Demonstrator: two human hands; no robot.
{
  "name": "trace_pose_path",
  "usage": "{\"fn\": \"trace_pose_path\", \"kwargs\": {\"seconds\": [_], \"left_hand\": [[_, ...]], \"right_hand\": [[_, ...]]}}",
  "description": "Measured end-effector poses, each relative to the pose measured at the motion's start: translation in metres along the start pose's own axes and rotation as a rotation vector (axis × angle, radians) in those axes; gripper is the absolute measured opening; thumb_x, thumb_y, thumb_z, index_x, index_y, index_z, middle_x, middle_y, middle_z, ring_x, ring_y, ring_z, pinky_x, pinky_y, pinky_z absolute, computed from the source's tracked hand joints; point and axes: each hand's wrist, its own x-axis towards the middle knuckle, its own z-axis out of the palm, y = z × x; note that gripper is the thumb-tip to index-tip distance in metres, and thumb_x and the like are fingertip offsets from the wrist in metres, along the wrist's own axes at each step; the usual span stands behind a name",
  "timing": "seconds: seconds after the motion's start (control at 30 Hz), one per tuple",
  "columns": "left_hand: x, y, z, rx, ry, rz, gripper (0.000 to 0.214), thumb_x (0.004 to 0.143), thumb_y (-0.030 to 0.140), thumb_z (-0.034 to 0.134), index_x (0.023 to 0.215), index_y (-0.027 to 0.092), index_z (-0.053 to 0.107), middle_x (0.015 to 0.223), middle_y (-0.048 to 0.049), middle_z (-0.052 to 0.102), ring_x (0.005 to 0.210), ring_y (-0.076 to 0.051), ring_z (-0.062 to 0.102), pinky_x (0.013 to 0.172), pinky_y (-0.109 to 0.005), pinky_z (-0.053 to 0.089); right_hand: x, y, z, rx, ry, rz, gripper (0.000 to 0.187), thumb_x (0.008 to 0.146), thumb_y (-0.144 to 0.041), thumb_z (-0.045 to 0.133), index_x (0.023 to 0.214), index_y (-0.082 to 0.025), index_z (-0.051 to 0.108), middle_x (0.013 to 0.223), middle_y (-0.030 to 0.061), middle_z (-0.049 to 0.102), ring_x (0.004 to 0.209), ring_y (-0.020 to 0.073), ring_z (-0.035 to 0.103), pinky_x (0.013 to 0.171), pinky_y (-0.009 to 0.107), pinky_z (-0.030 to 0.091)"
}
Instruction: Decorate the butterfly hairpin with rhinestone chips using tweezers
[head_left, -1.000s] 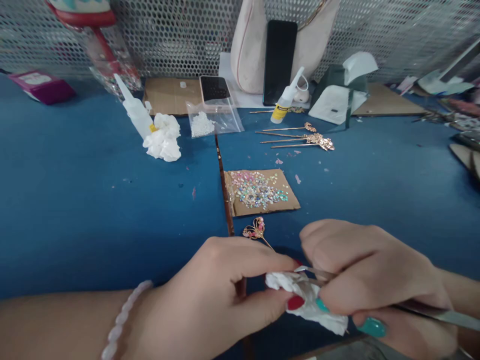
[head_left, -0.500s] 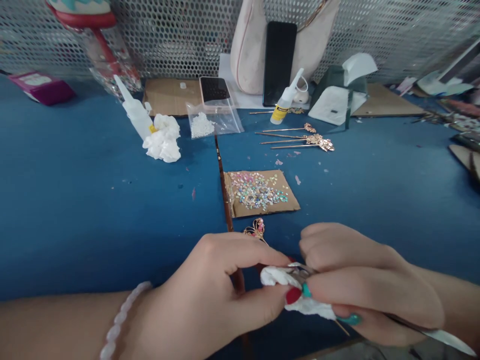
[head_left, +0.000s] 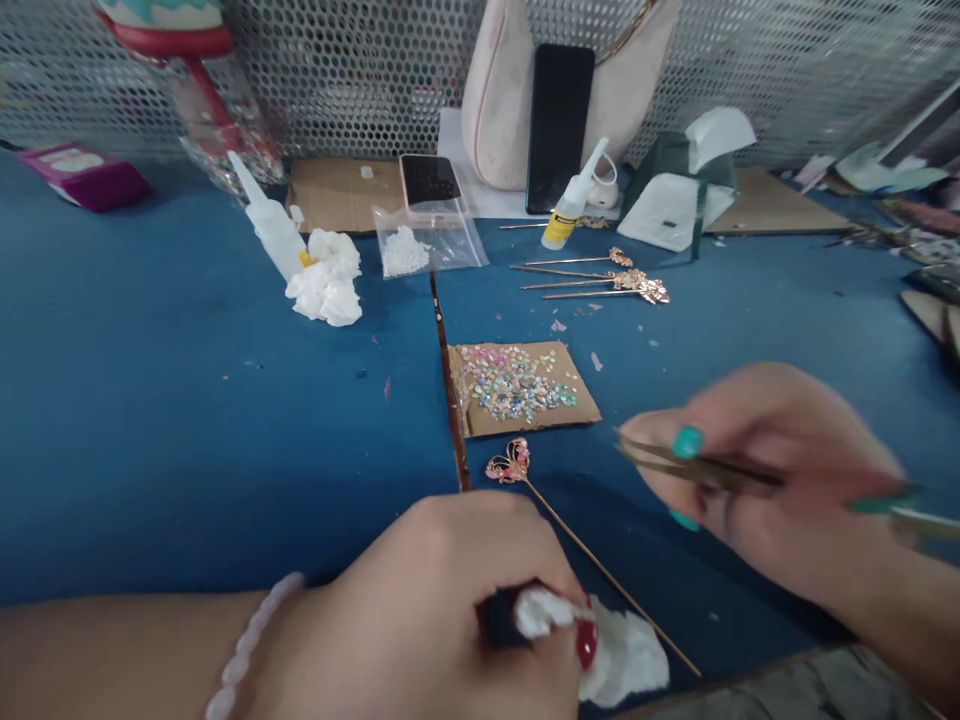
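My left hand (head_left: 450,610) is closed on a crumpled white tissue (head_left: 622,655) low on the blue table (head_left: 187,420). My right hand (head_left: 780,480), blurred by motion, pinches a pair of metal tweezers (head_left: 705,468) above the table, tips pointing left. Between the hands lies a gold hairpin (head_left: 517,465) with a pink butterfly head, its stem running down to the right. Just behind it, a cardboard piece (head_left: 525,385) carries several small iridescent stones.
Further back lie three gold hairpins (head_left: 600,275), a glue bottle (head_left: 574,195), a second bottle (head_left: 270,225) beside a tissue wad (head_left: 326,280), a bag of white beads (head_left: 424,240), a phone (head_left: 559,125) against a pale bag, and a mesh wall.
My right hand has pulled the tweezers out of the tissue and moved up and to the right. The left hand stays low with the tissue, and the butterfly hairpin's stem now shows.
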Motion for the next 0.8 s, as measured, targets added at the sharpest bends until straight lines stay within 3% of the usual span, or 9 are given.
{"fn": "trace_pose_path", "kwargs": {"seconds": [0.07,0.17,0.27,0.4,0.5,0.67,0.8], "left_hand": [[-0.002,0.000,-0.001,0.060,-0.111,0.064,0.016,0.071,0.001,0.057,0.072,0.017,0.058,0.072,0.0043,0.063,0.065,-0.007,0.057,0.059,-0.012,0.042],[-0.004,-0.002,0.000,0.168,-0.266,0.161,0.013,0.077,0.007,0.067,0.080,0.017,0.059,0.082,0.0024,0.064,0.076,-0.010,0.058,0.071,-0.018,0.043],[-0.005,-0.009,0.004,0.227,-0.334,0.220,0.012,0.081,0.010,0.066,0.081,0.017,0.057,0.086,0.0022,0.066,0.081,-0.012,0.058,0.082,-0.024,0.041],[-0.003,-0.024,0.009,0.219,-0.349,0.277,0.013,0.090,0.015,0.058,0.078,0.018,0.054,0.087,0.0046,0.065,0.079,-0.009,0.058,0.094,-0.023,0.038],[-0.001,-0.028,0.009,0.296,-0.411,0.330,0.019,0.088,0.020,0.062,0.073,0.018,0.052,0.078,0.0055,0.063,0.074,-0.009,0.056,0.107,-0.030,0.029],[-0.006,-0.014,0.005,0.494,-0.361,0.284,0.019,0.089,0.015,0.060,0.072,0.017,0.052,0.071,0.0060,0.058,0.065,-0.009,0.051,0.111,-0.038,0.024],[-0.007,-0.006,0.002,0.512,-0.409,0.281,0.012,0.092,0.016,0.055,0.080,0.017,0.058,0.074,0.0044,0.060,0.068,-0.010,0.054,0.110,-0.039,0.028]], "right_hand": [[0.006,0.005,0.000,0.033,-0.086,0.104,0.027,0.084,-0.052,0.059,0.088,-0.025,0.057,0.060,-0.0041,0.053,0.044,0.0084,0.048,0.038,0.019,0.036],[0.014,0.006,0.001,-0.051,-0.222,0.211,0.022,0.081,-0.039,0.068,0.085,-0.022,0.054,0.066,-0.0024,0.057,0.053,0.0093,0.054,0.045,0.019,0.044],[0.016,0.004,0.001,-0.192,-0.239,0.256,0.012,0.083,-0.026,0.064,0.084,-0.021,0.053,0.069,-0.0023,0.058,0.056,0.0087,0.055,0.047,0.019,0.044],[0.014,0.006,0.001,-0.281,-0.196,0.283,0.012,0.085,-0.027,0.060,0.091,-0.021,0.051,0.061,-0.0049,0.062,0.047,0.0071,0.052,0.042,0.017,0.041],[0.014,0.013,-0.001,-0.273,-0.112,0.237,0.015,0.082,-0.027,0.065,0.092,-0.024,0.055,0.068,-0.0045,0.067,0.054,0.0079,0.060,0.047,0.017,0.046],[0.019,0.019,-0.004,-0.311,0.007,0.064,0.007,0.078,-0.022,0.069,0.081,-0.025,0.063,0.070,-0.0030,0.068,0.055,0.0099,0.062,0.045,0.020,0.048],[0.028,0.026,-0.006,-0.448,0.157,-0.173,0.009,0.077,-0.019,0.070,0.078,-0.028,0.067,0.081,-0.0015,0.068,0.075,0.0151,0.064,0.064,0.029,0.053]]}}
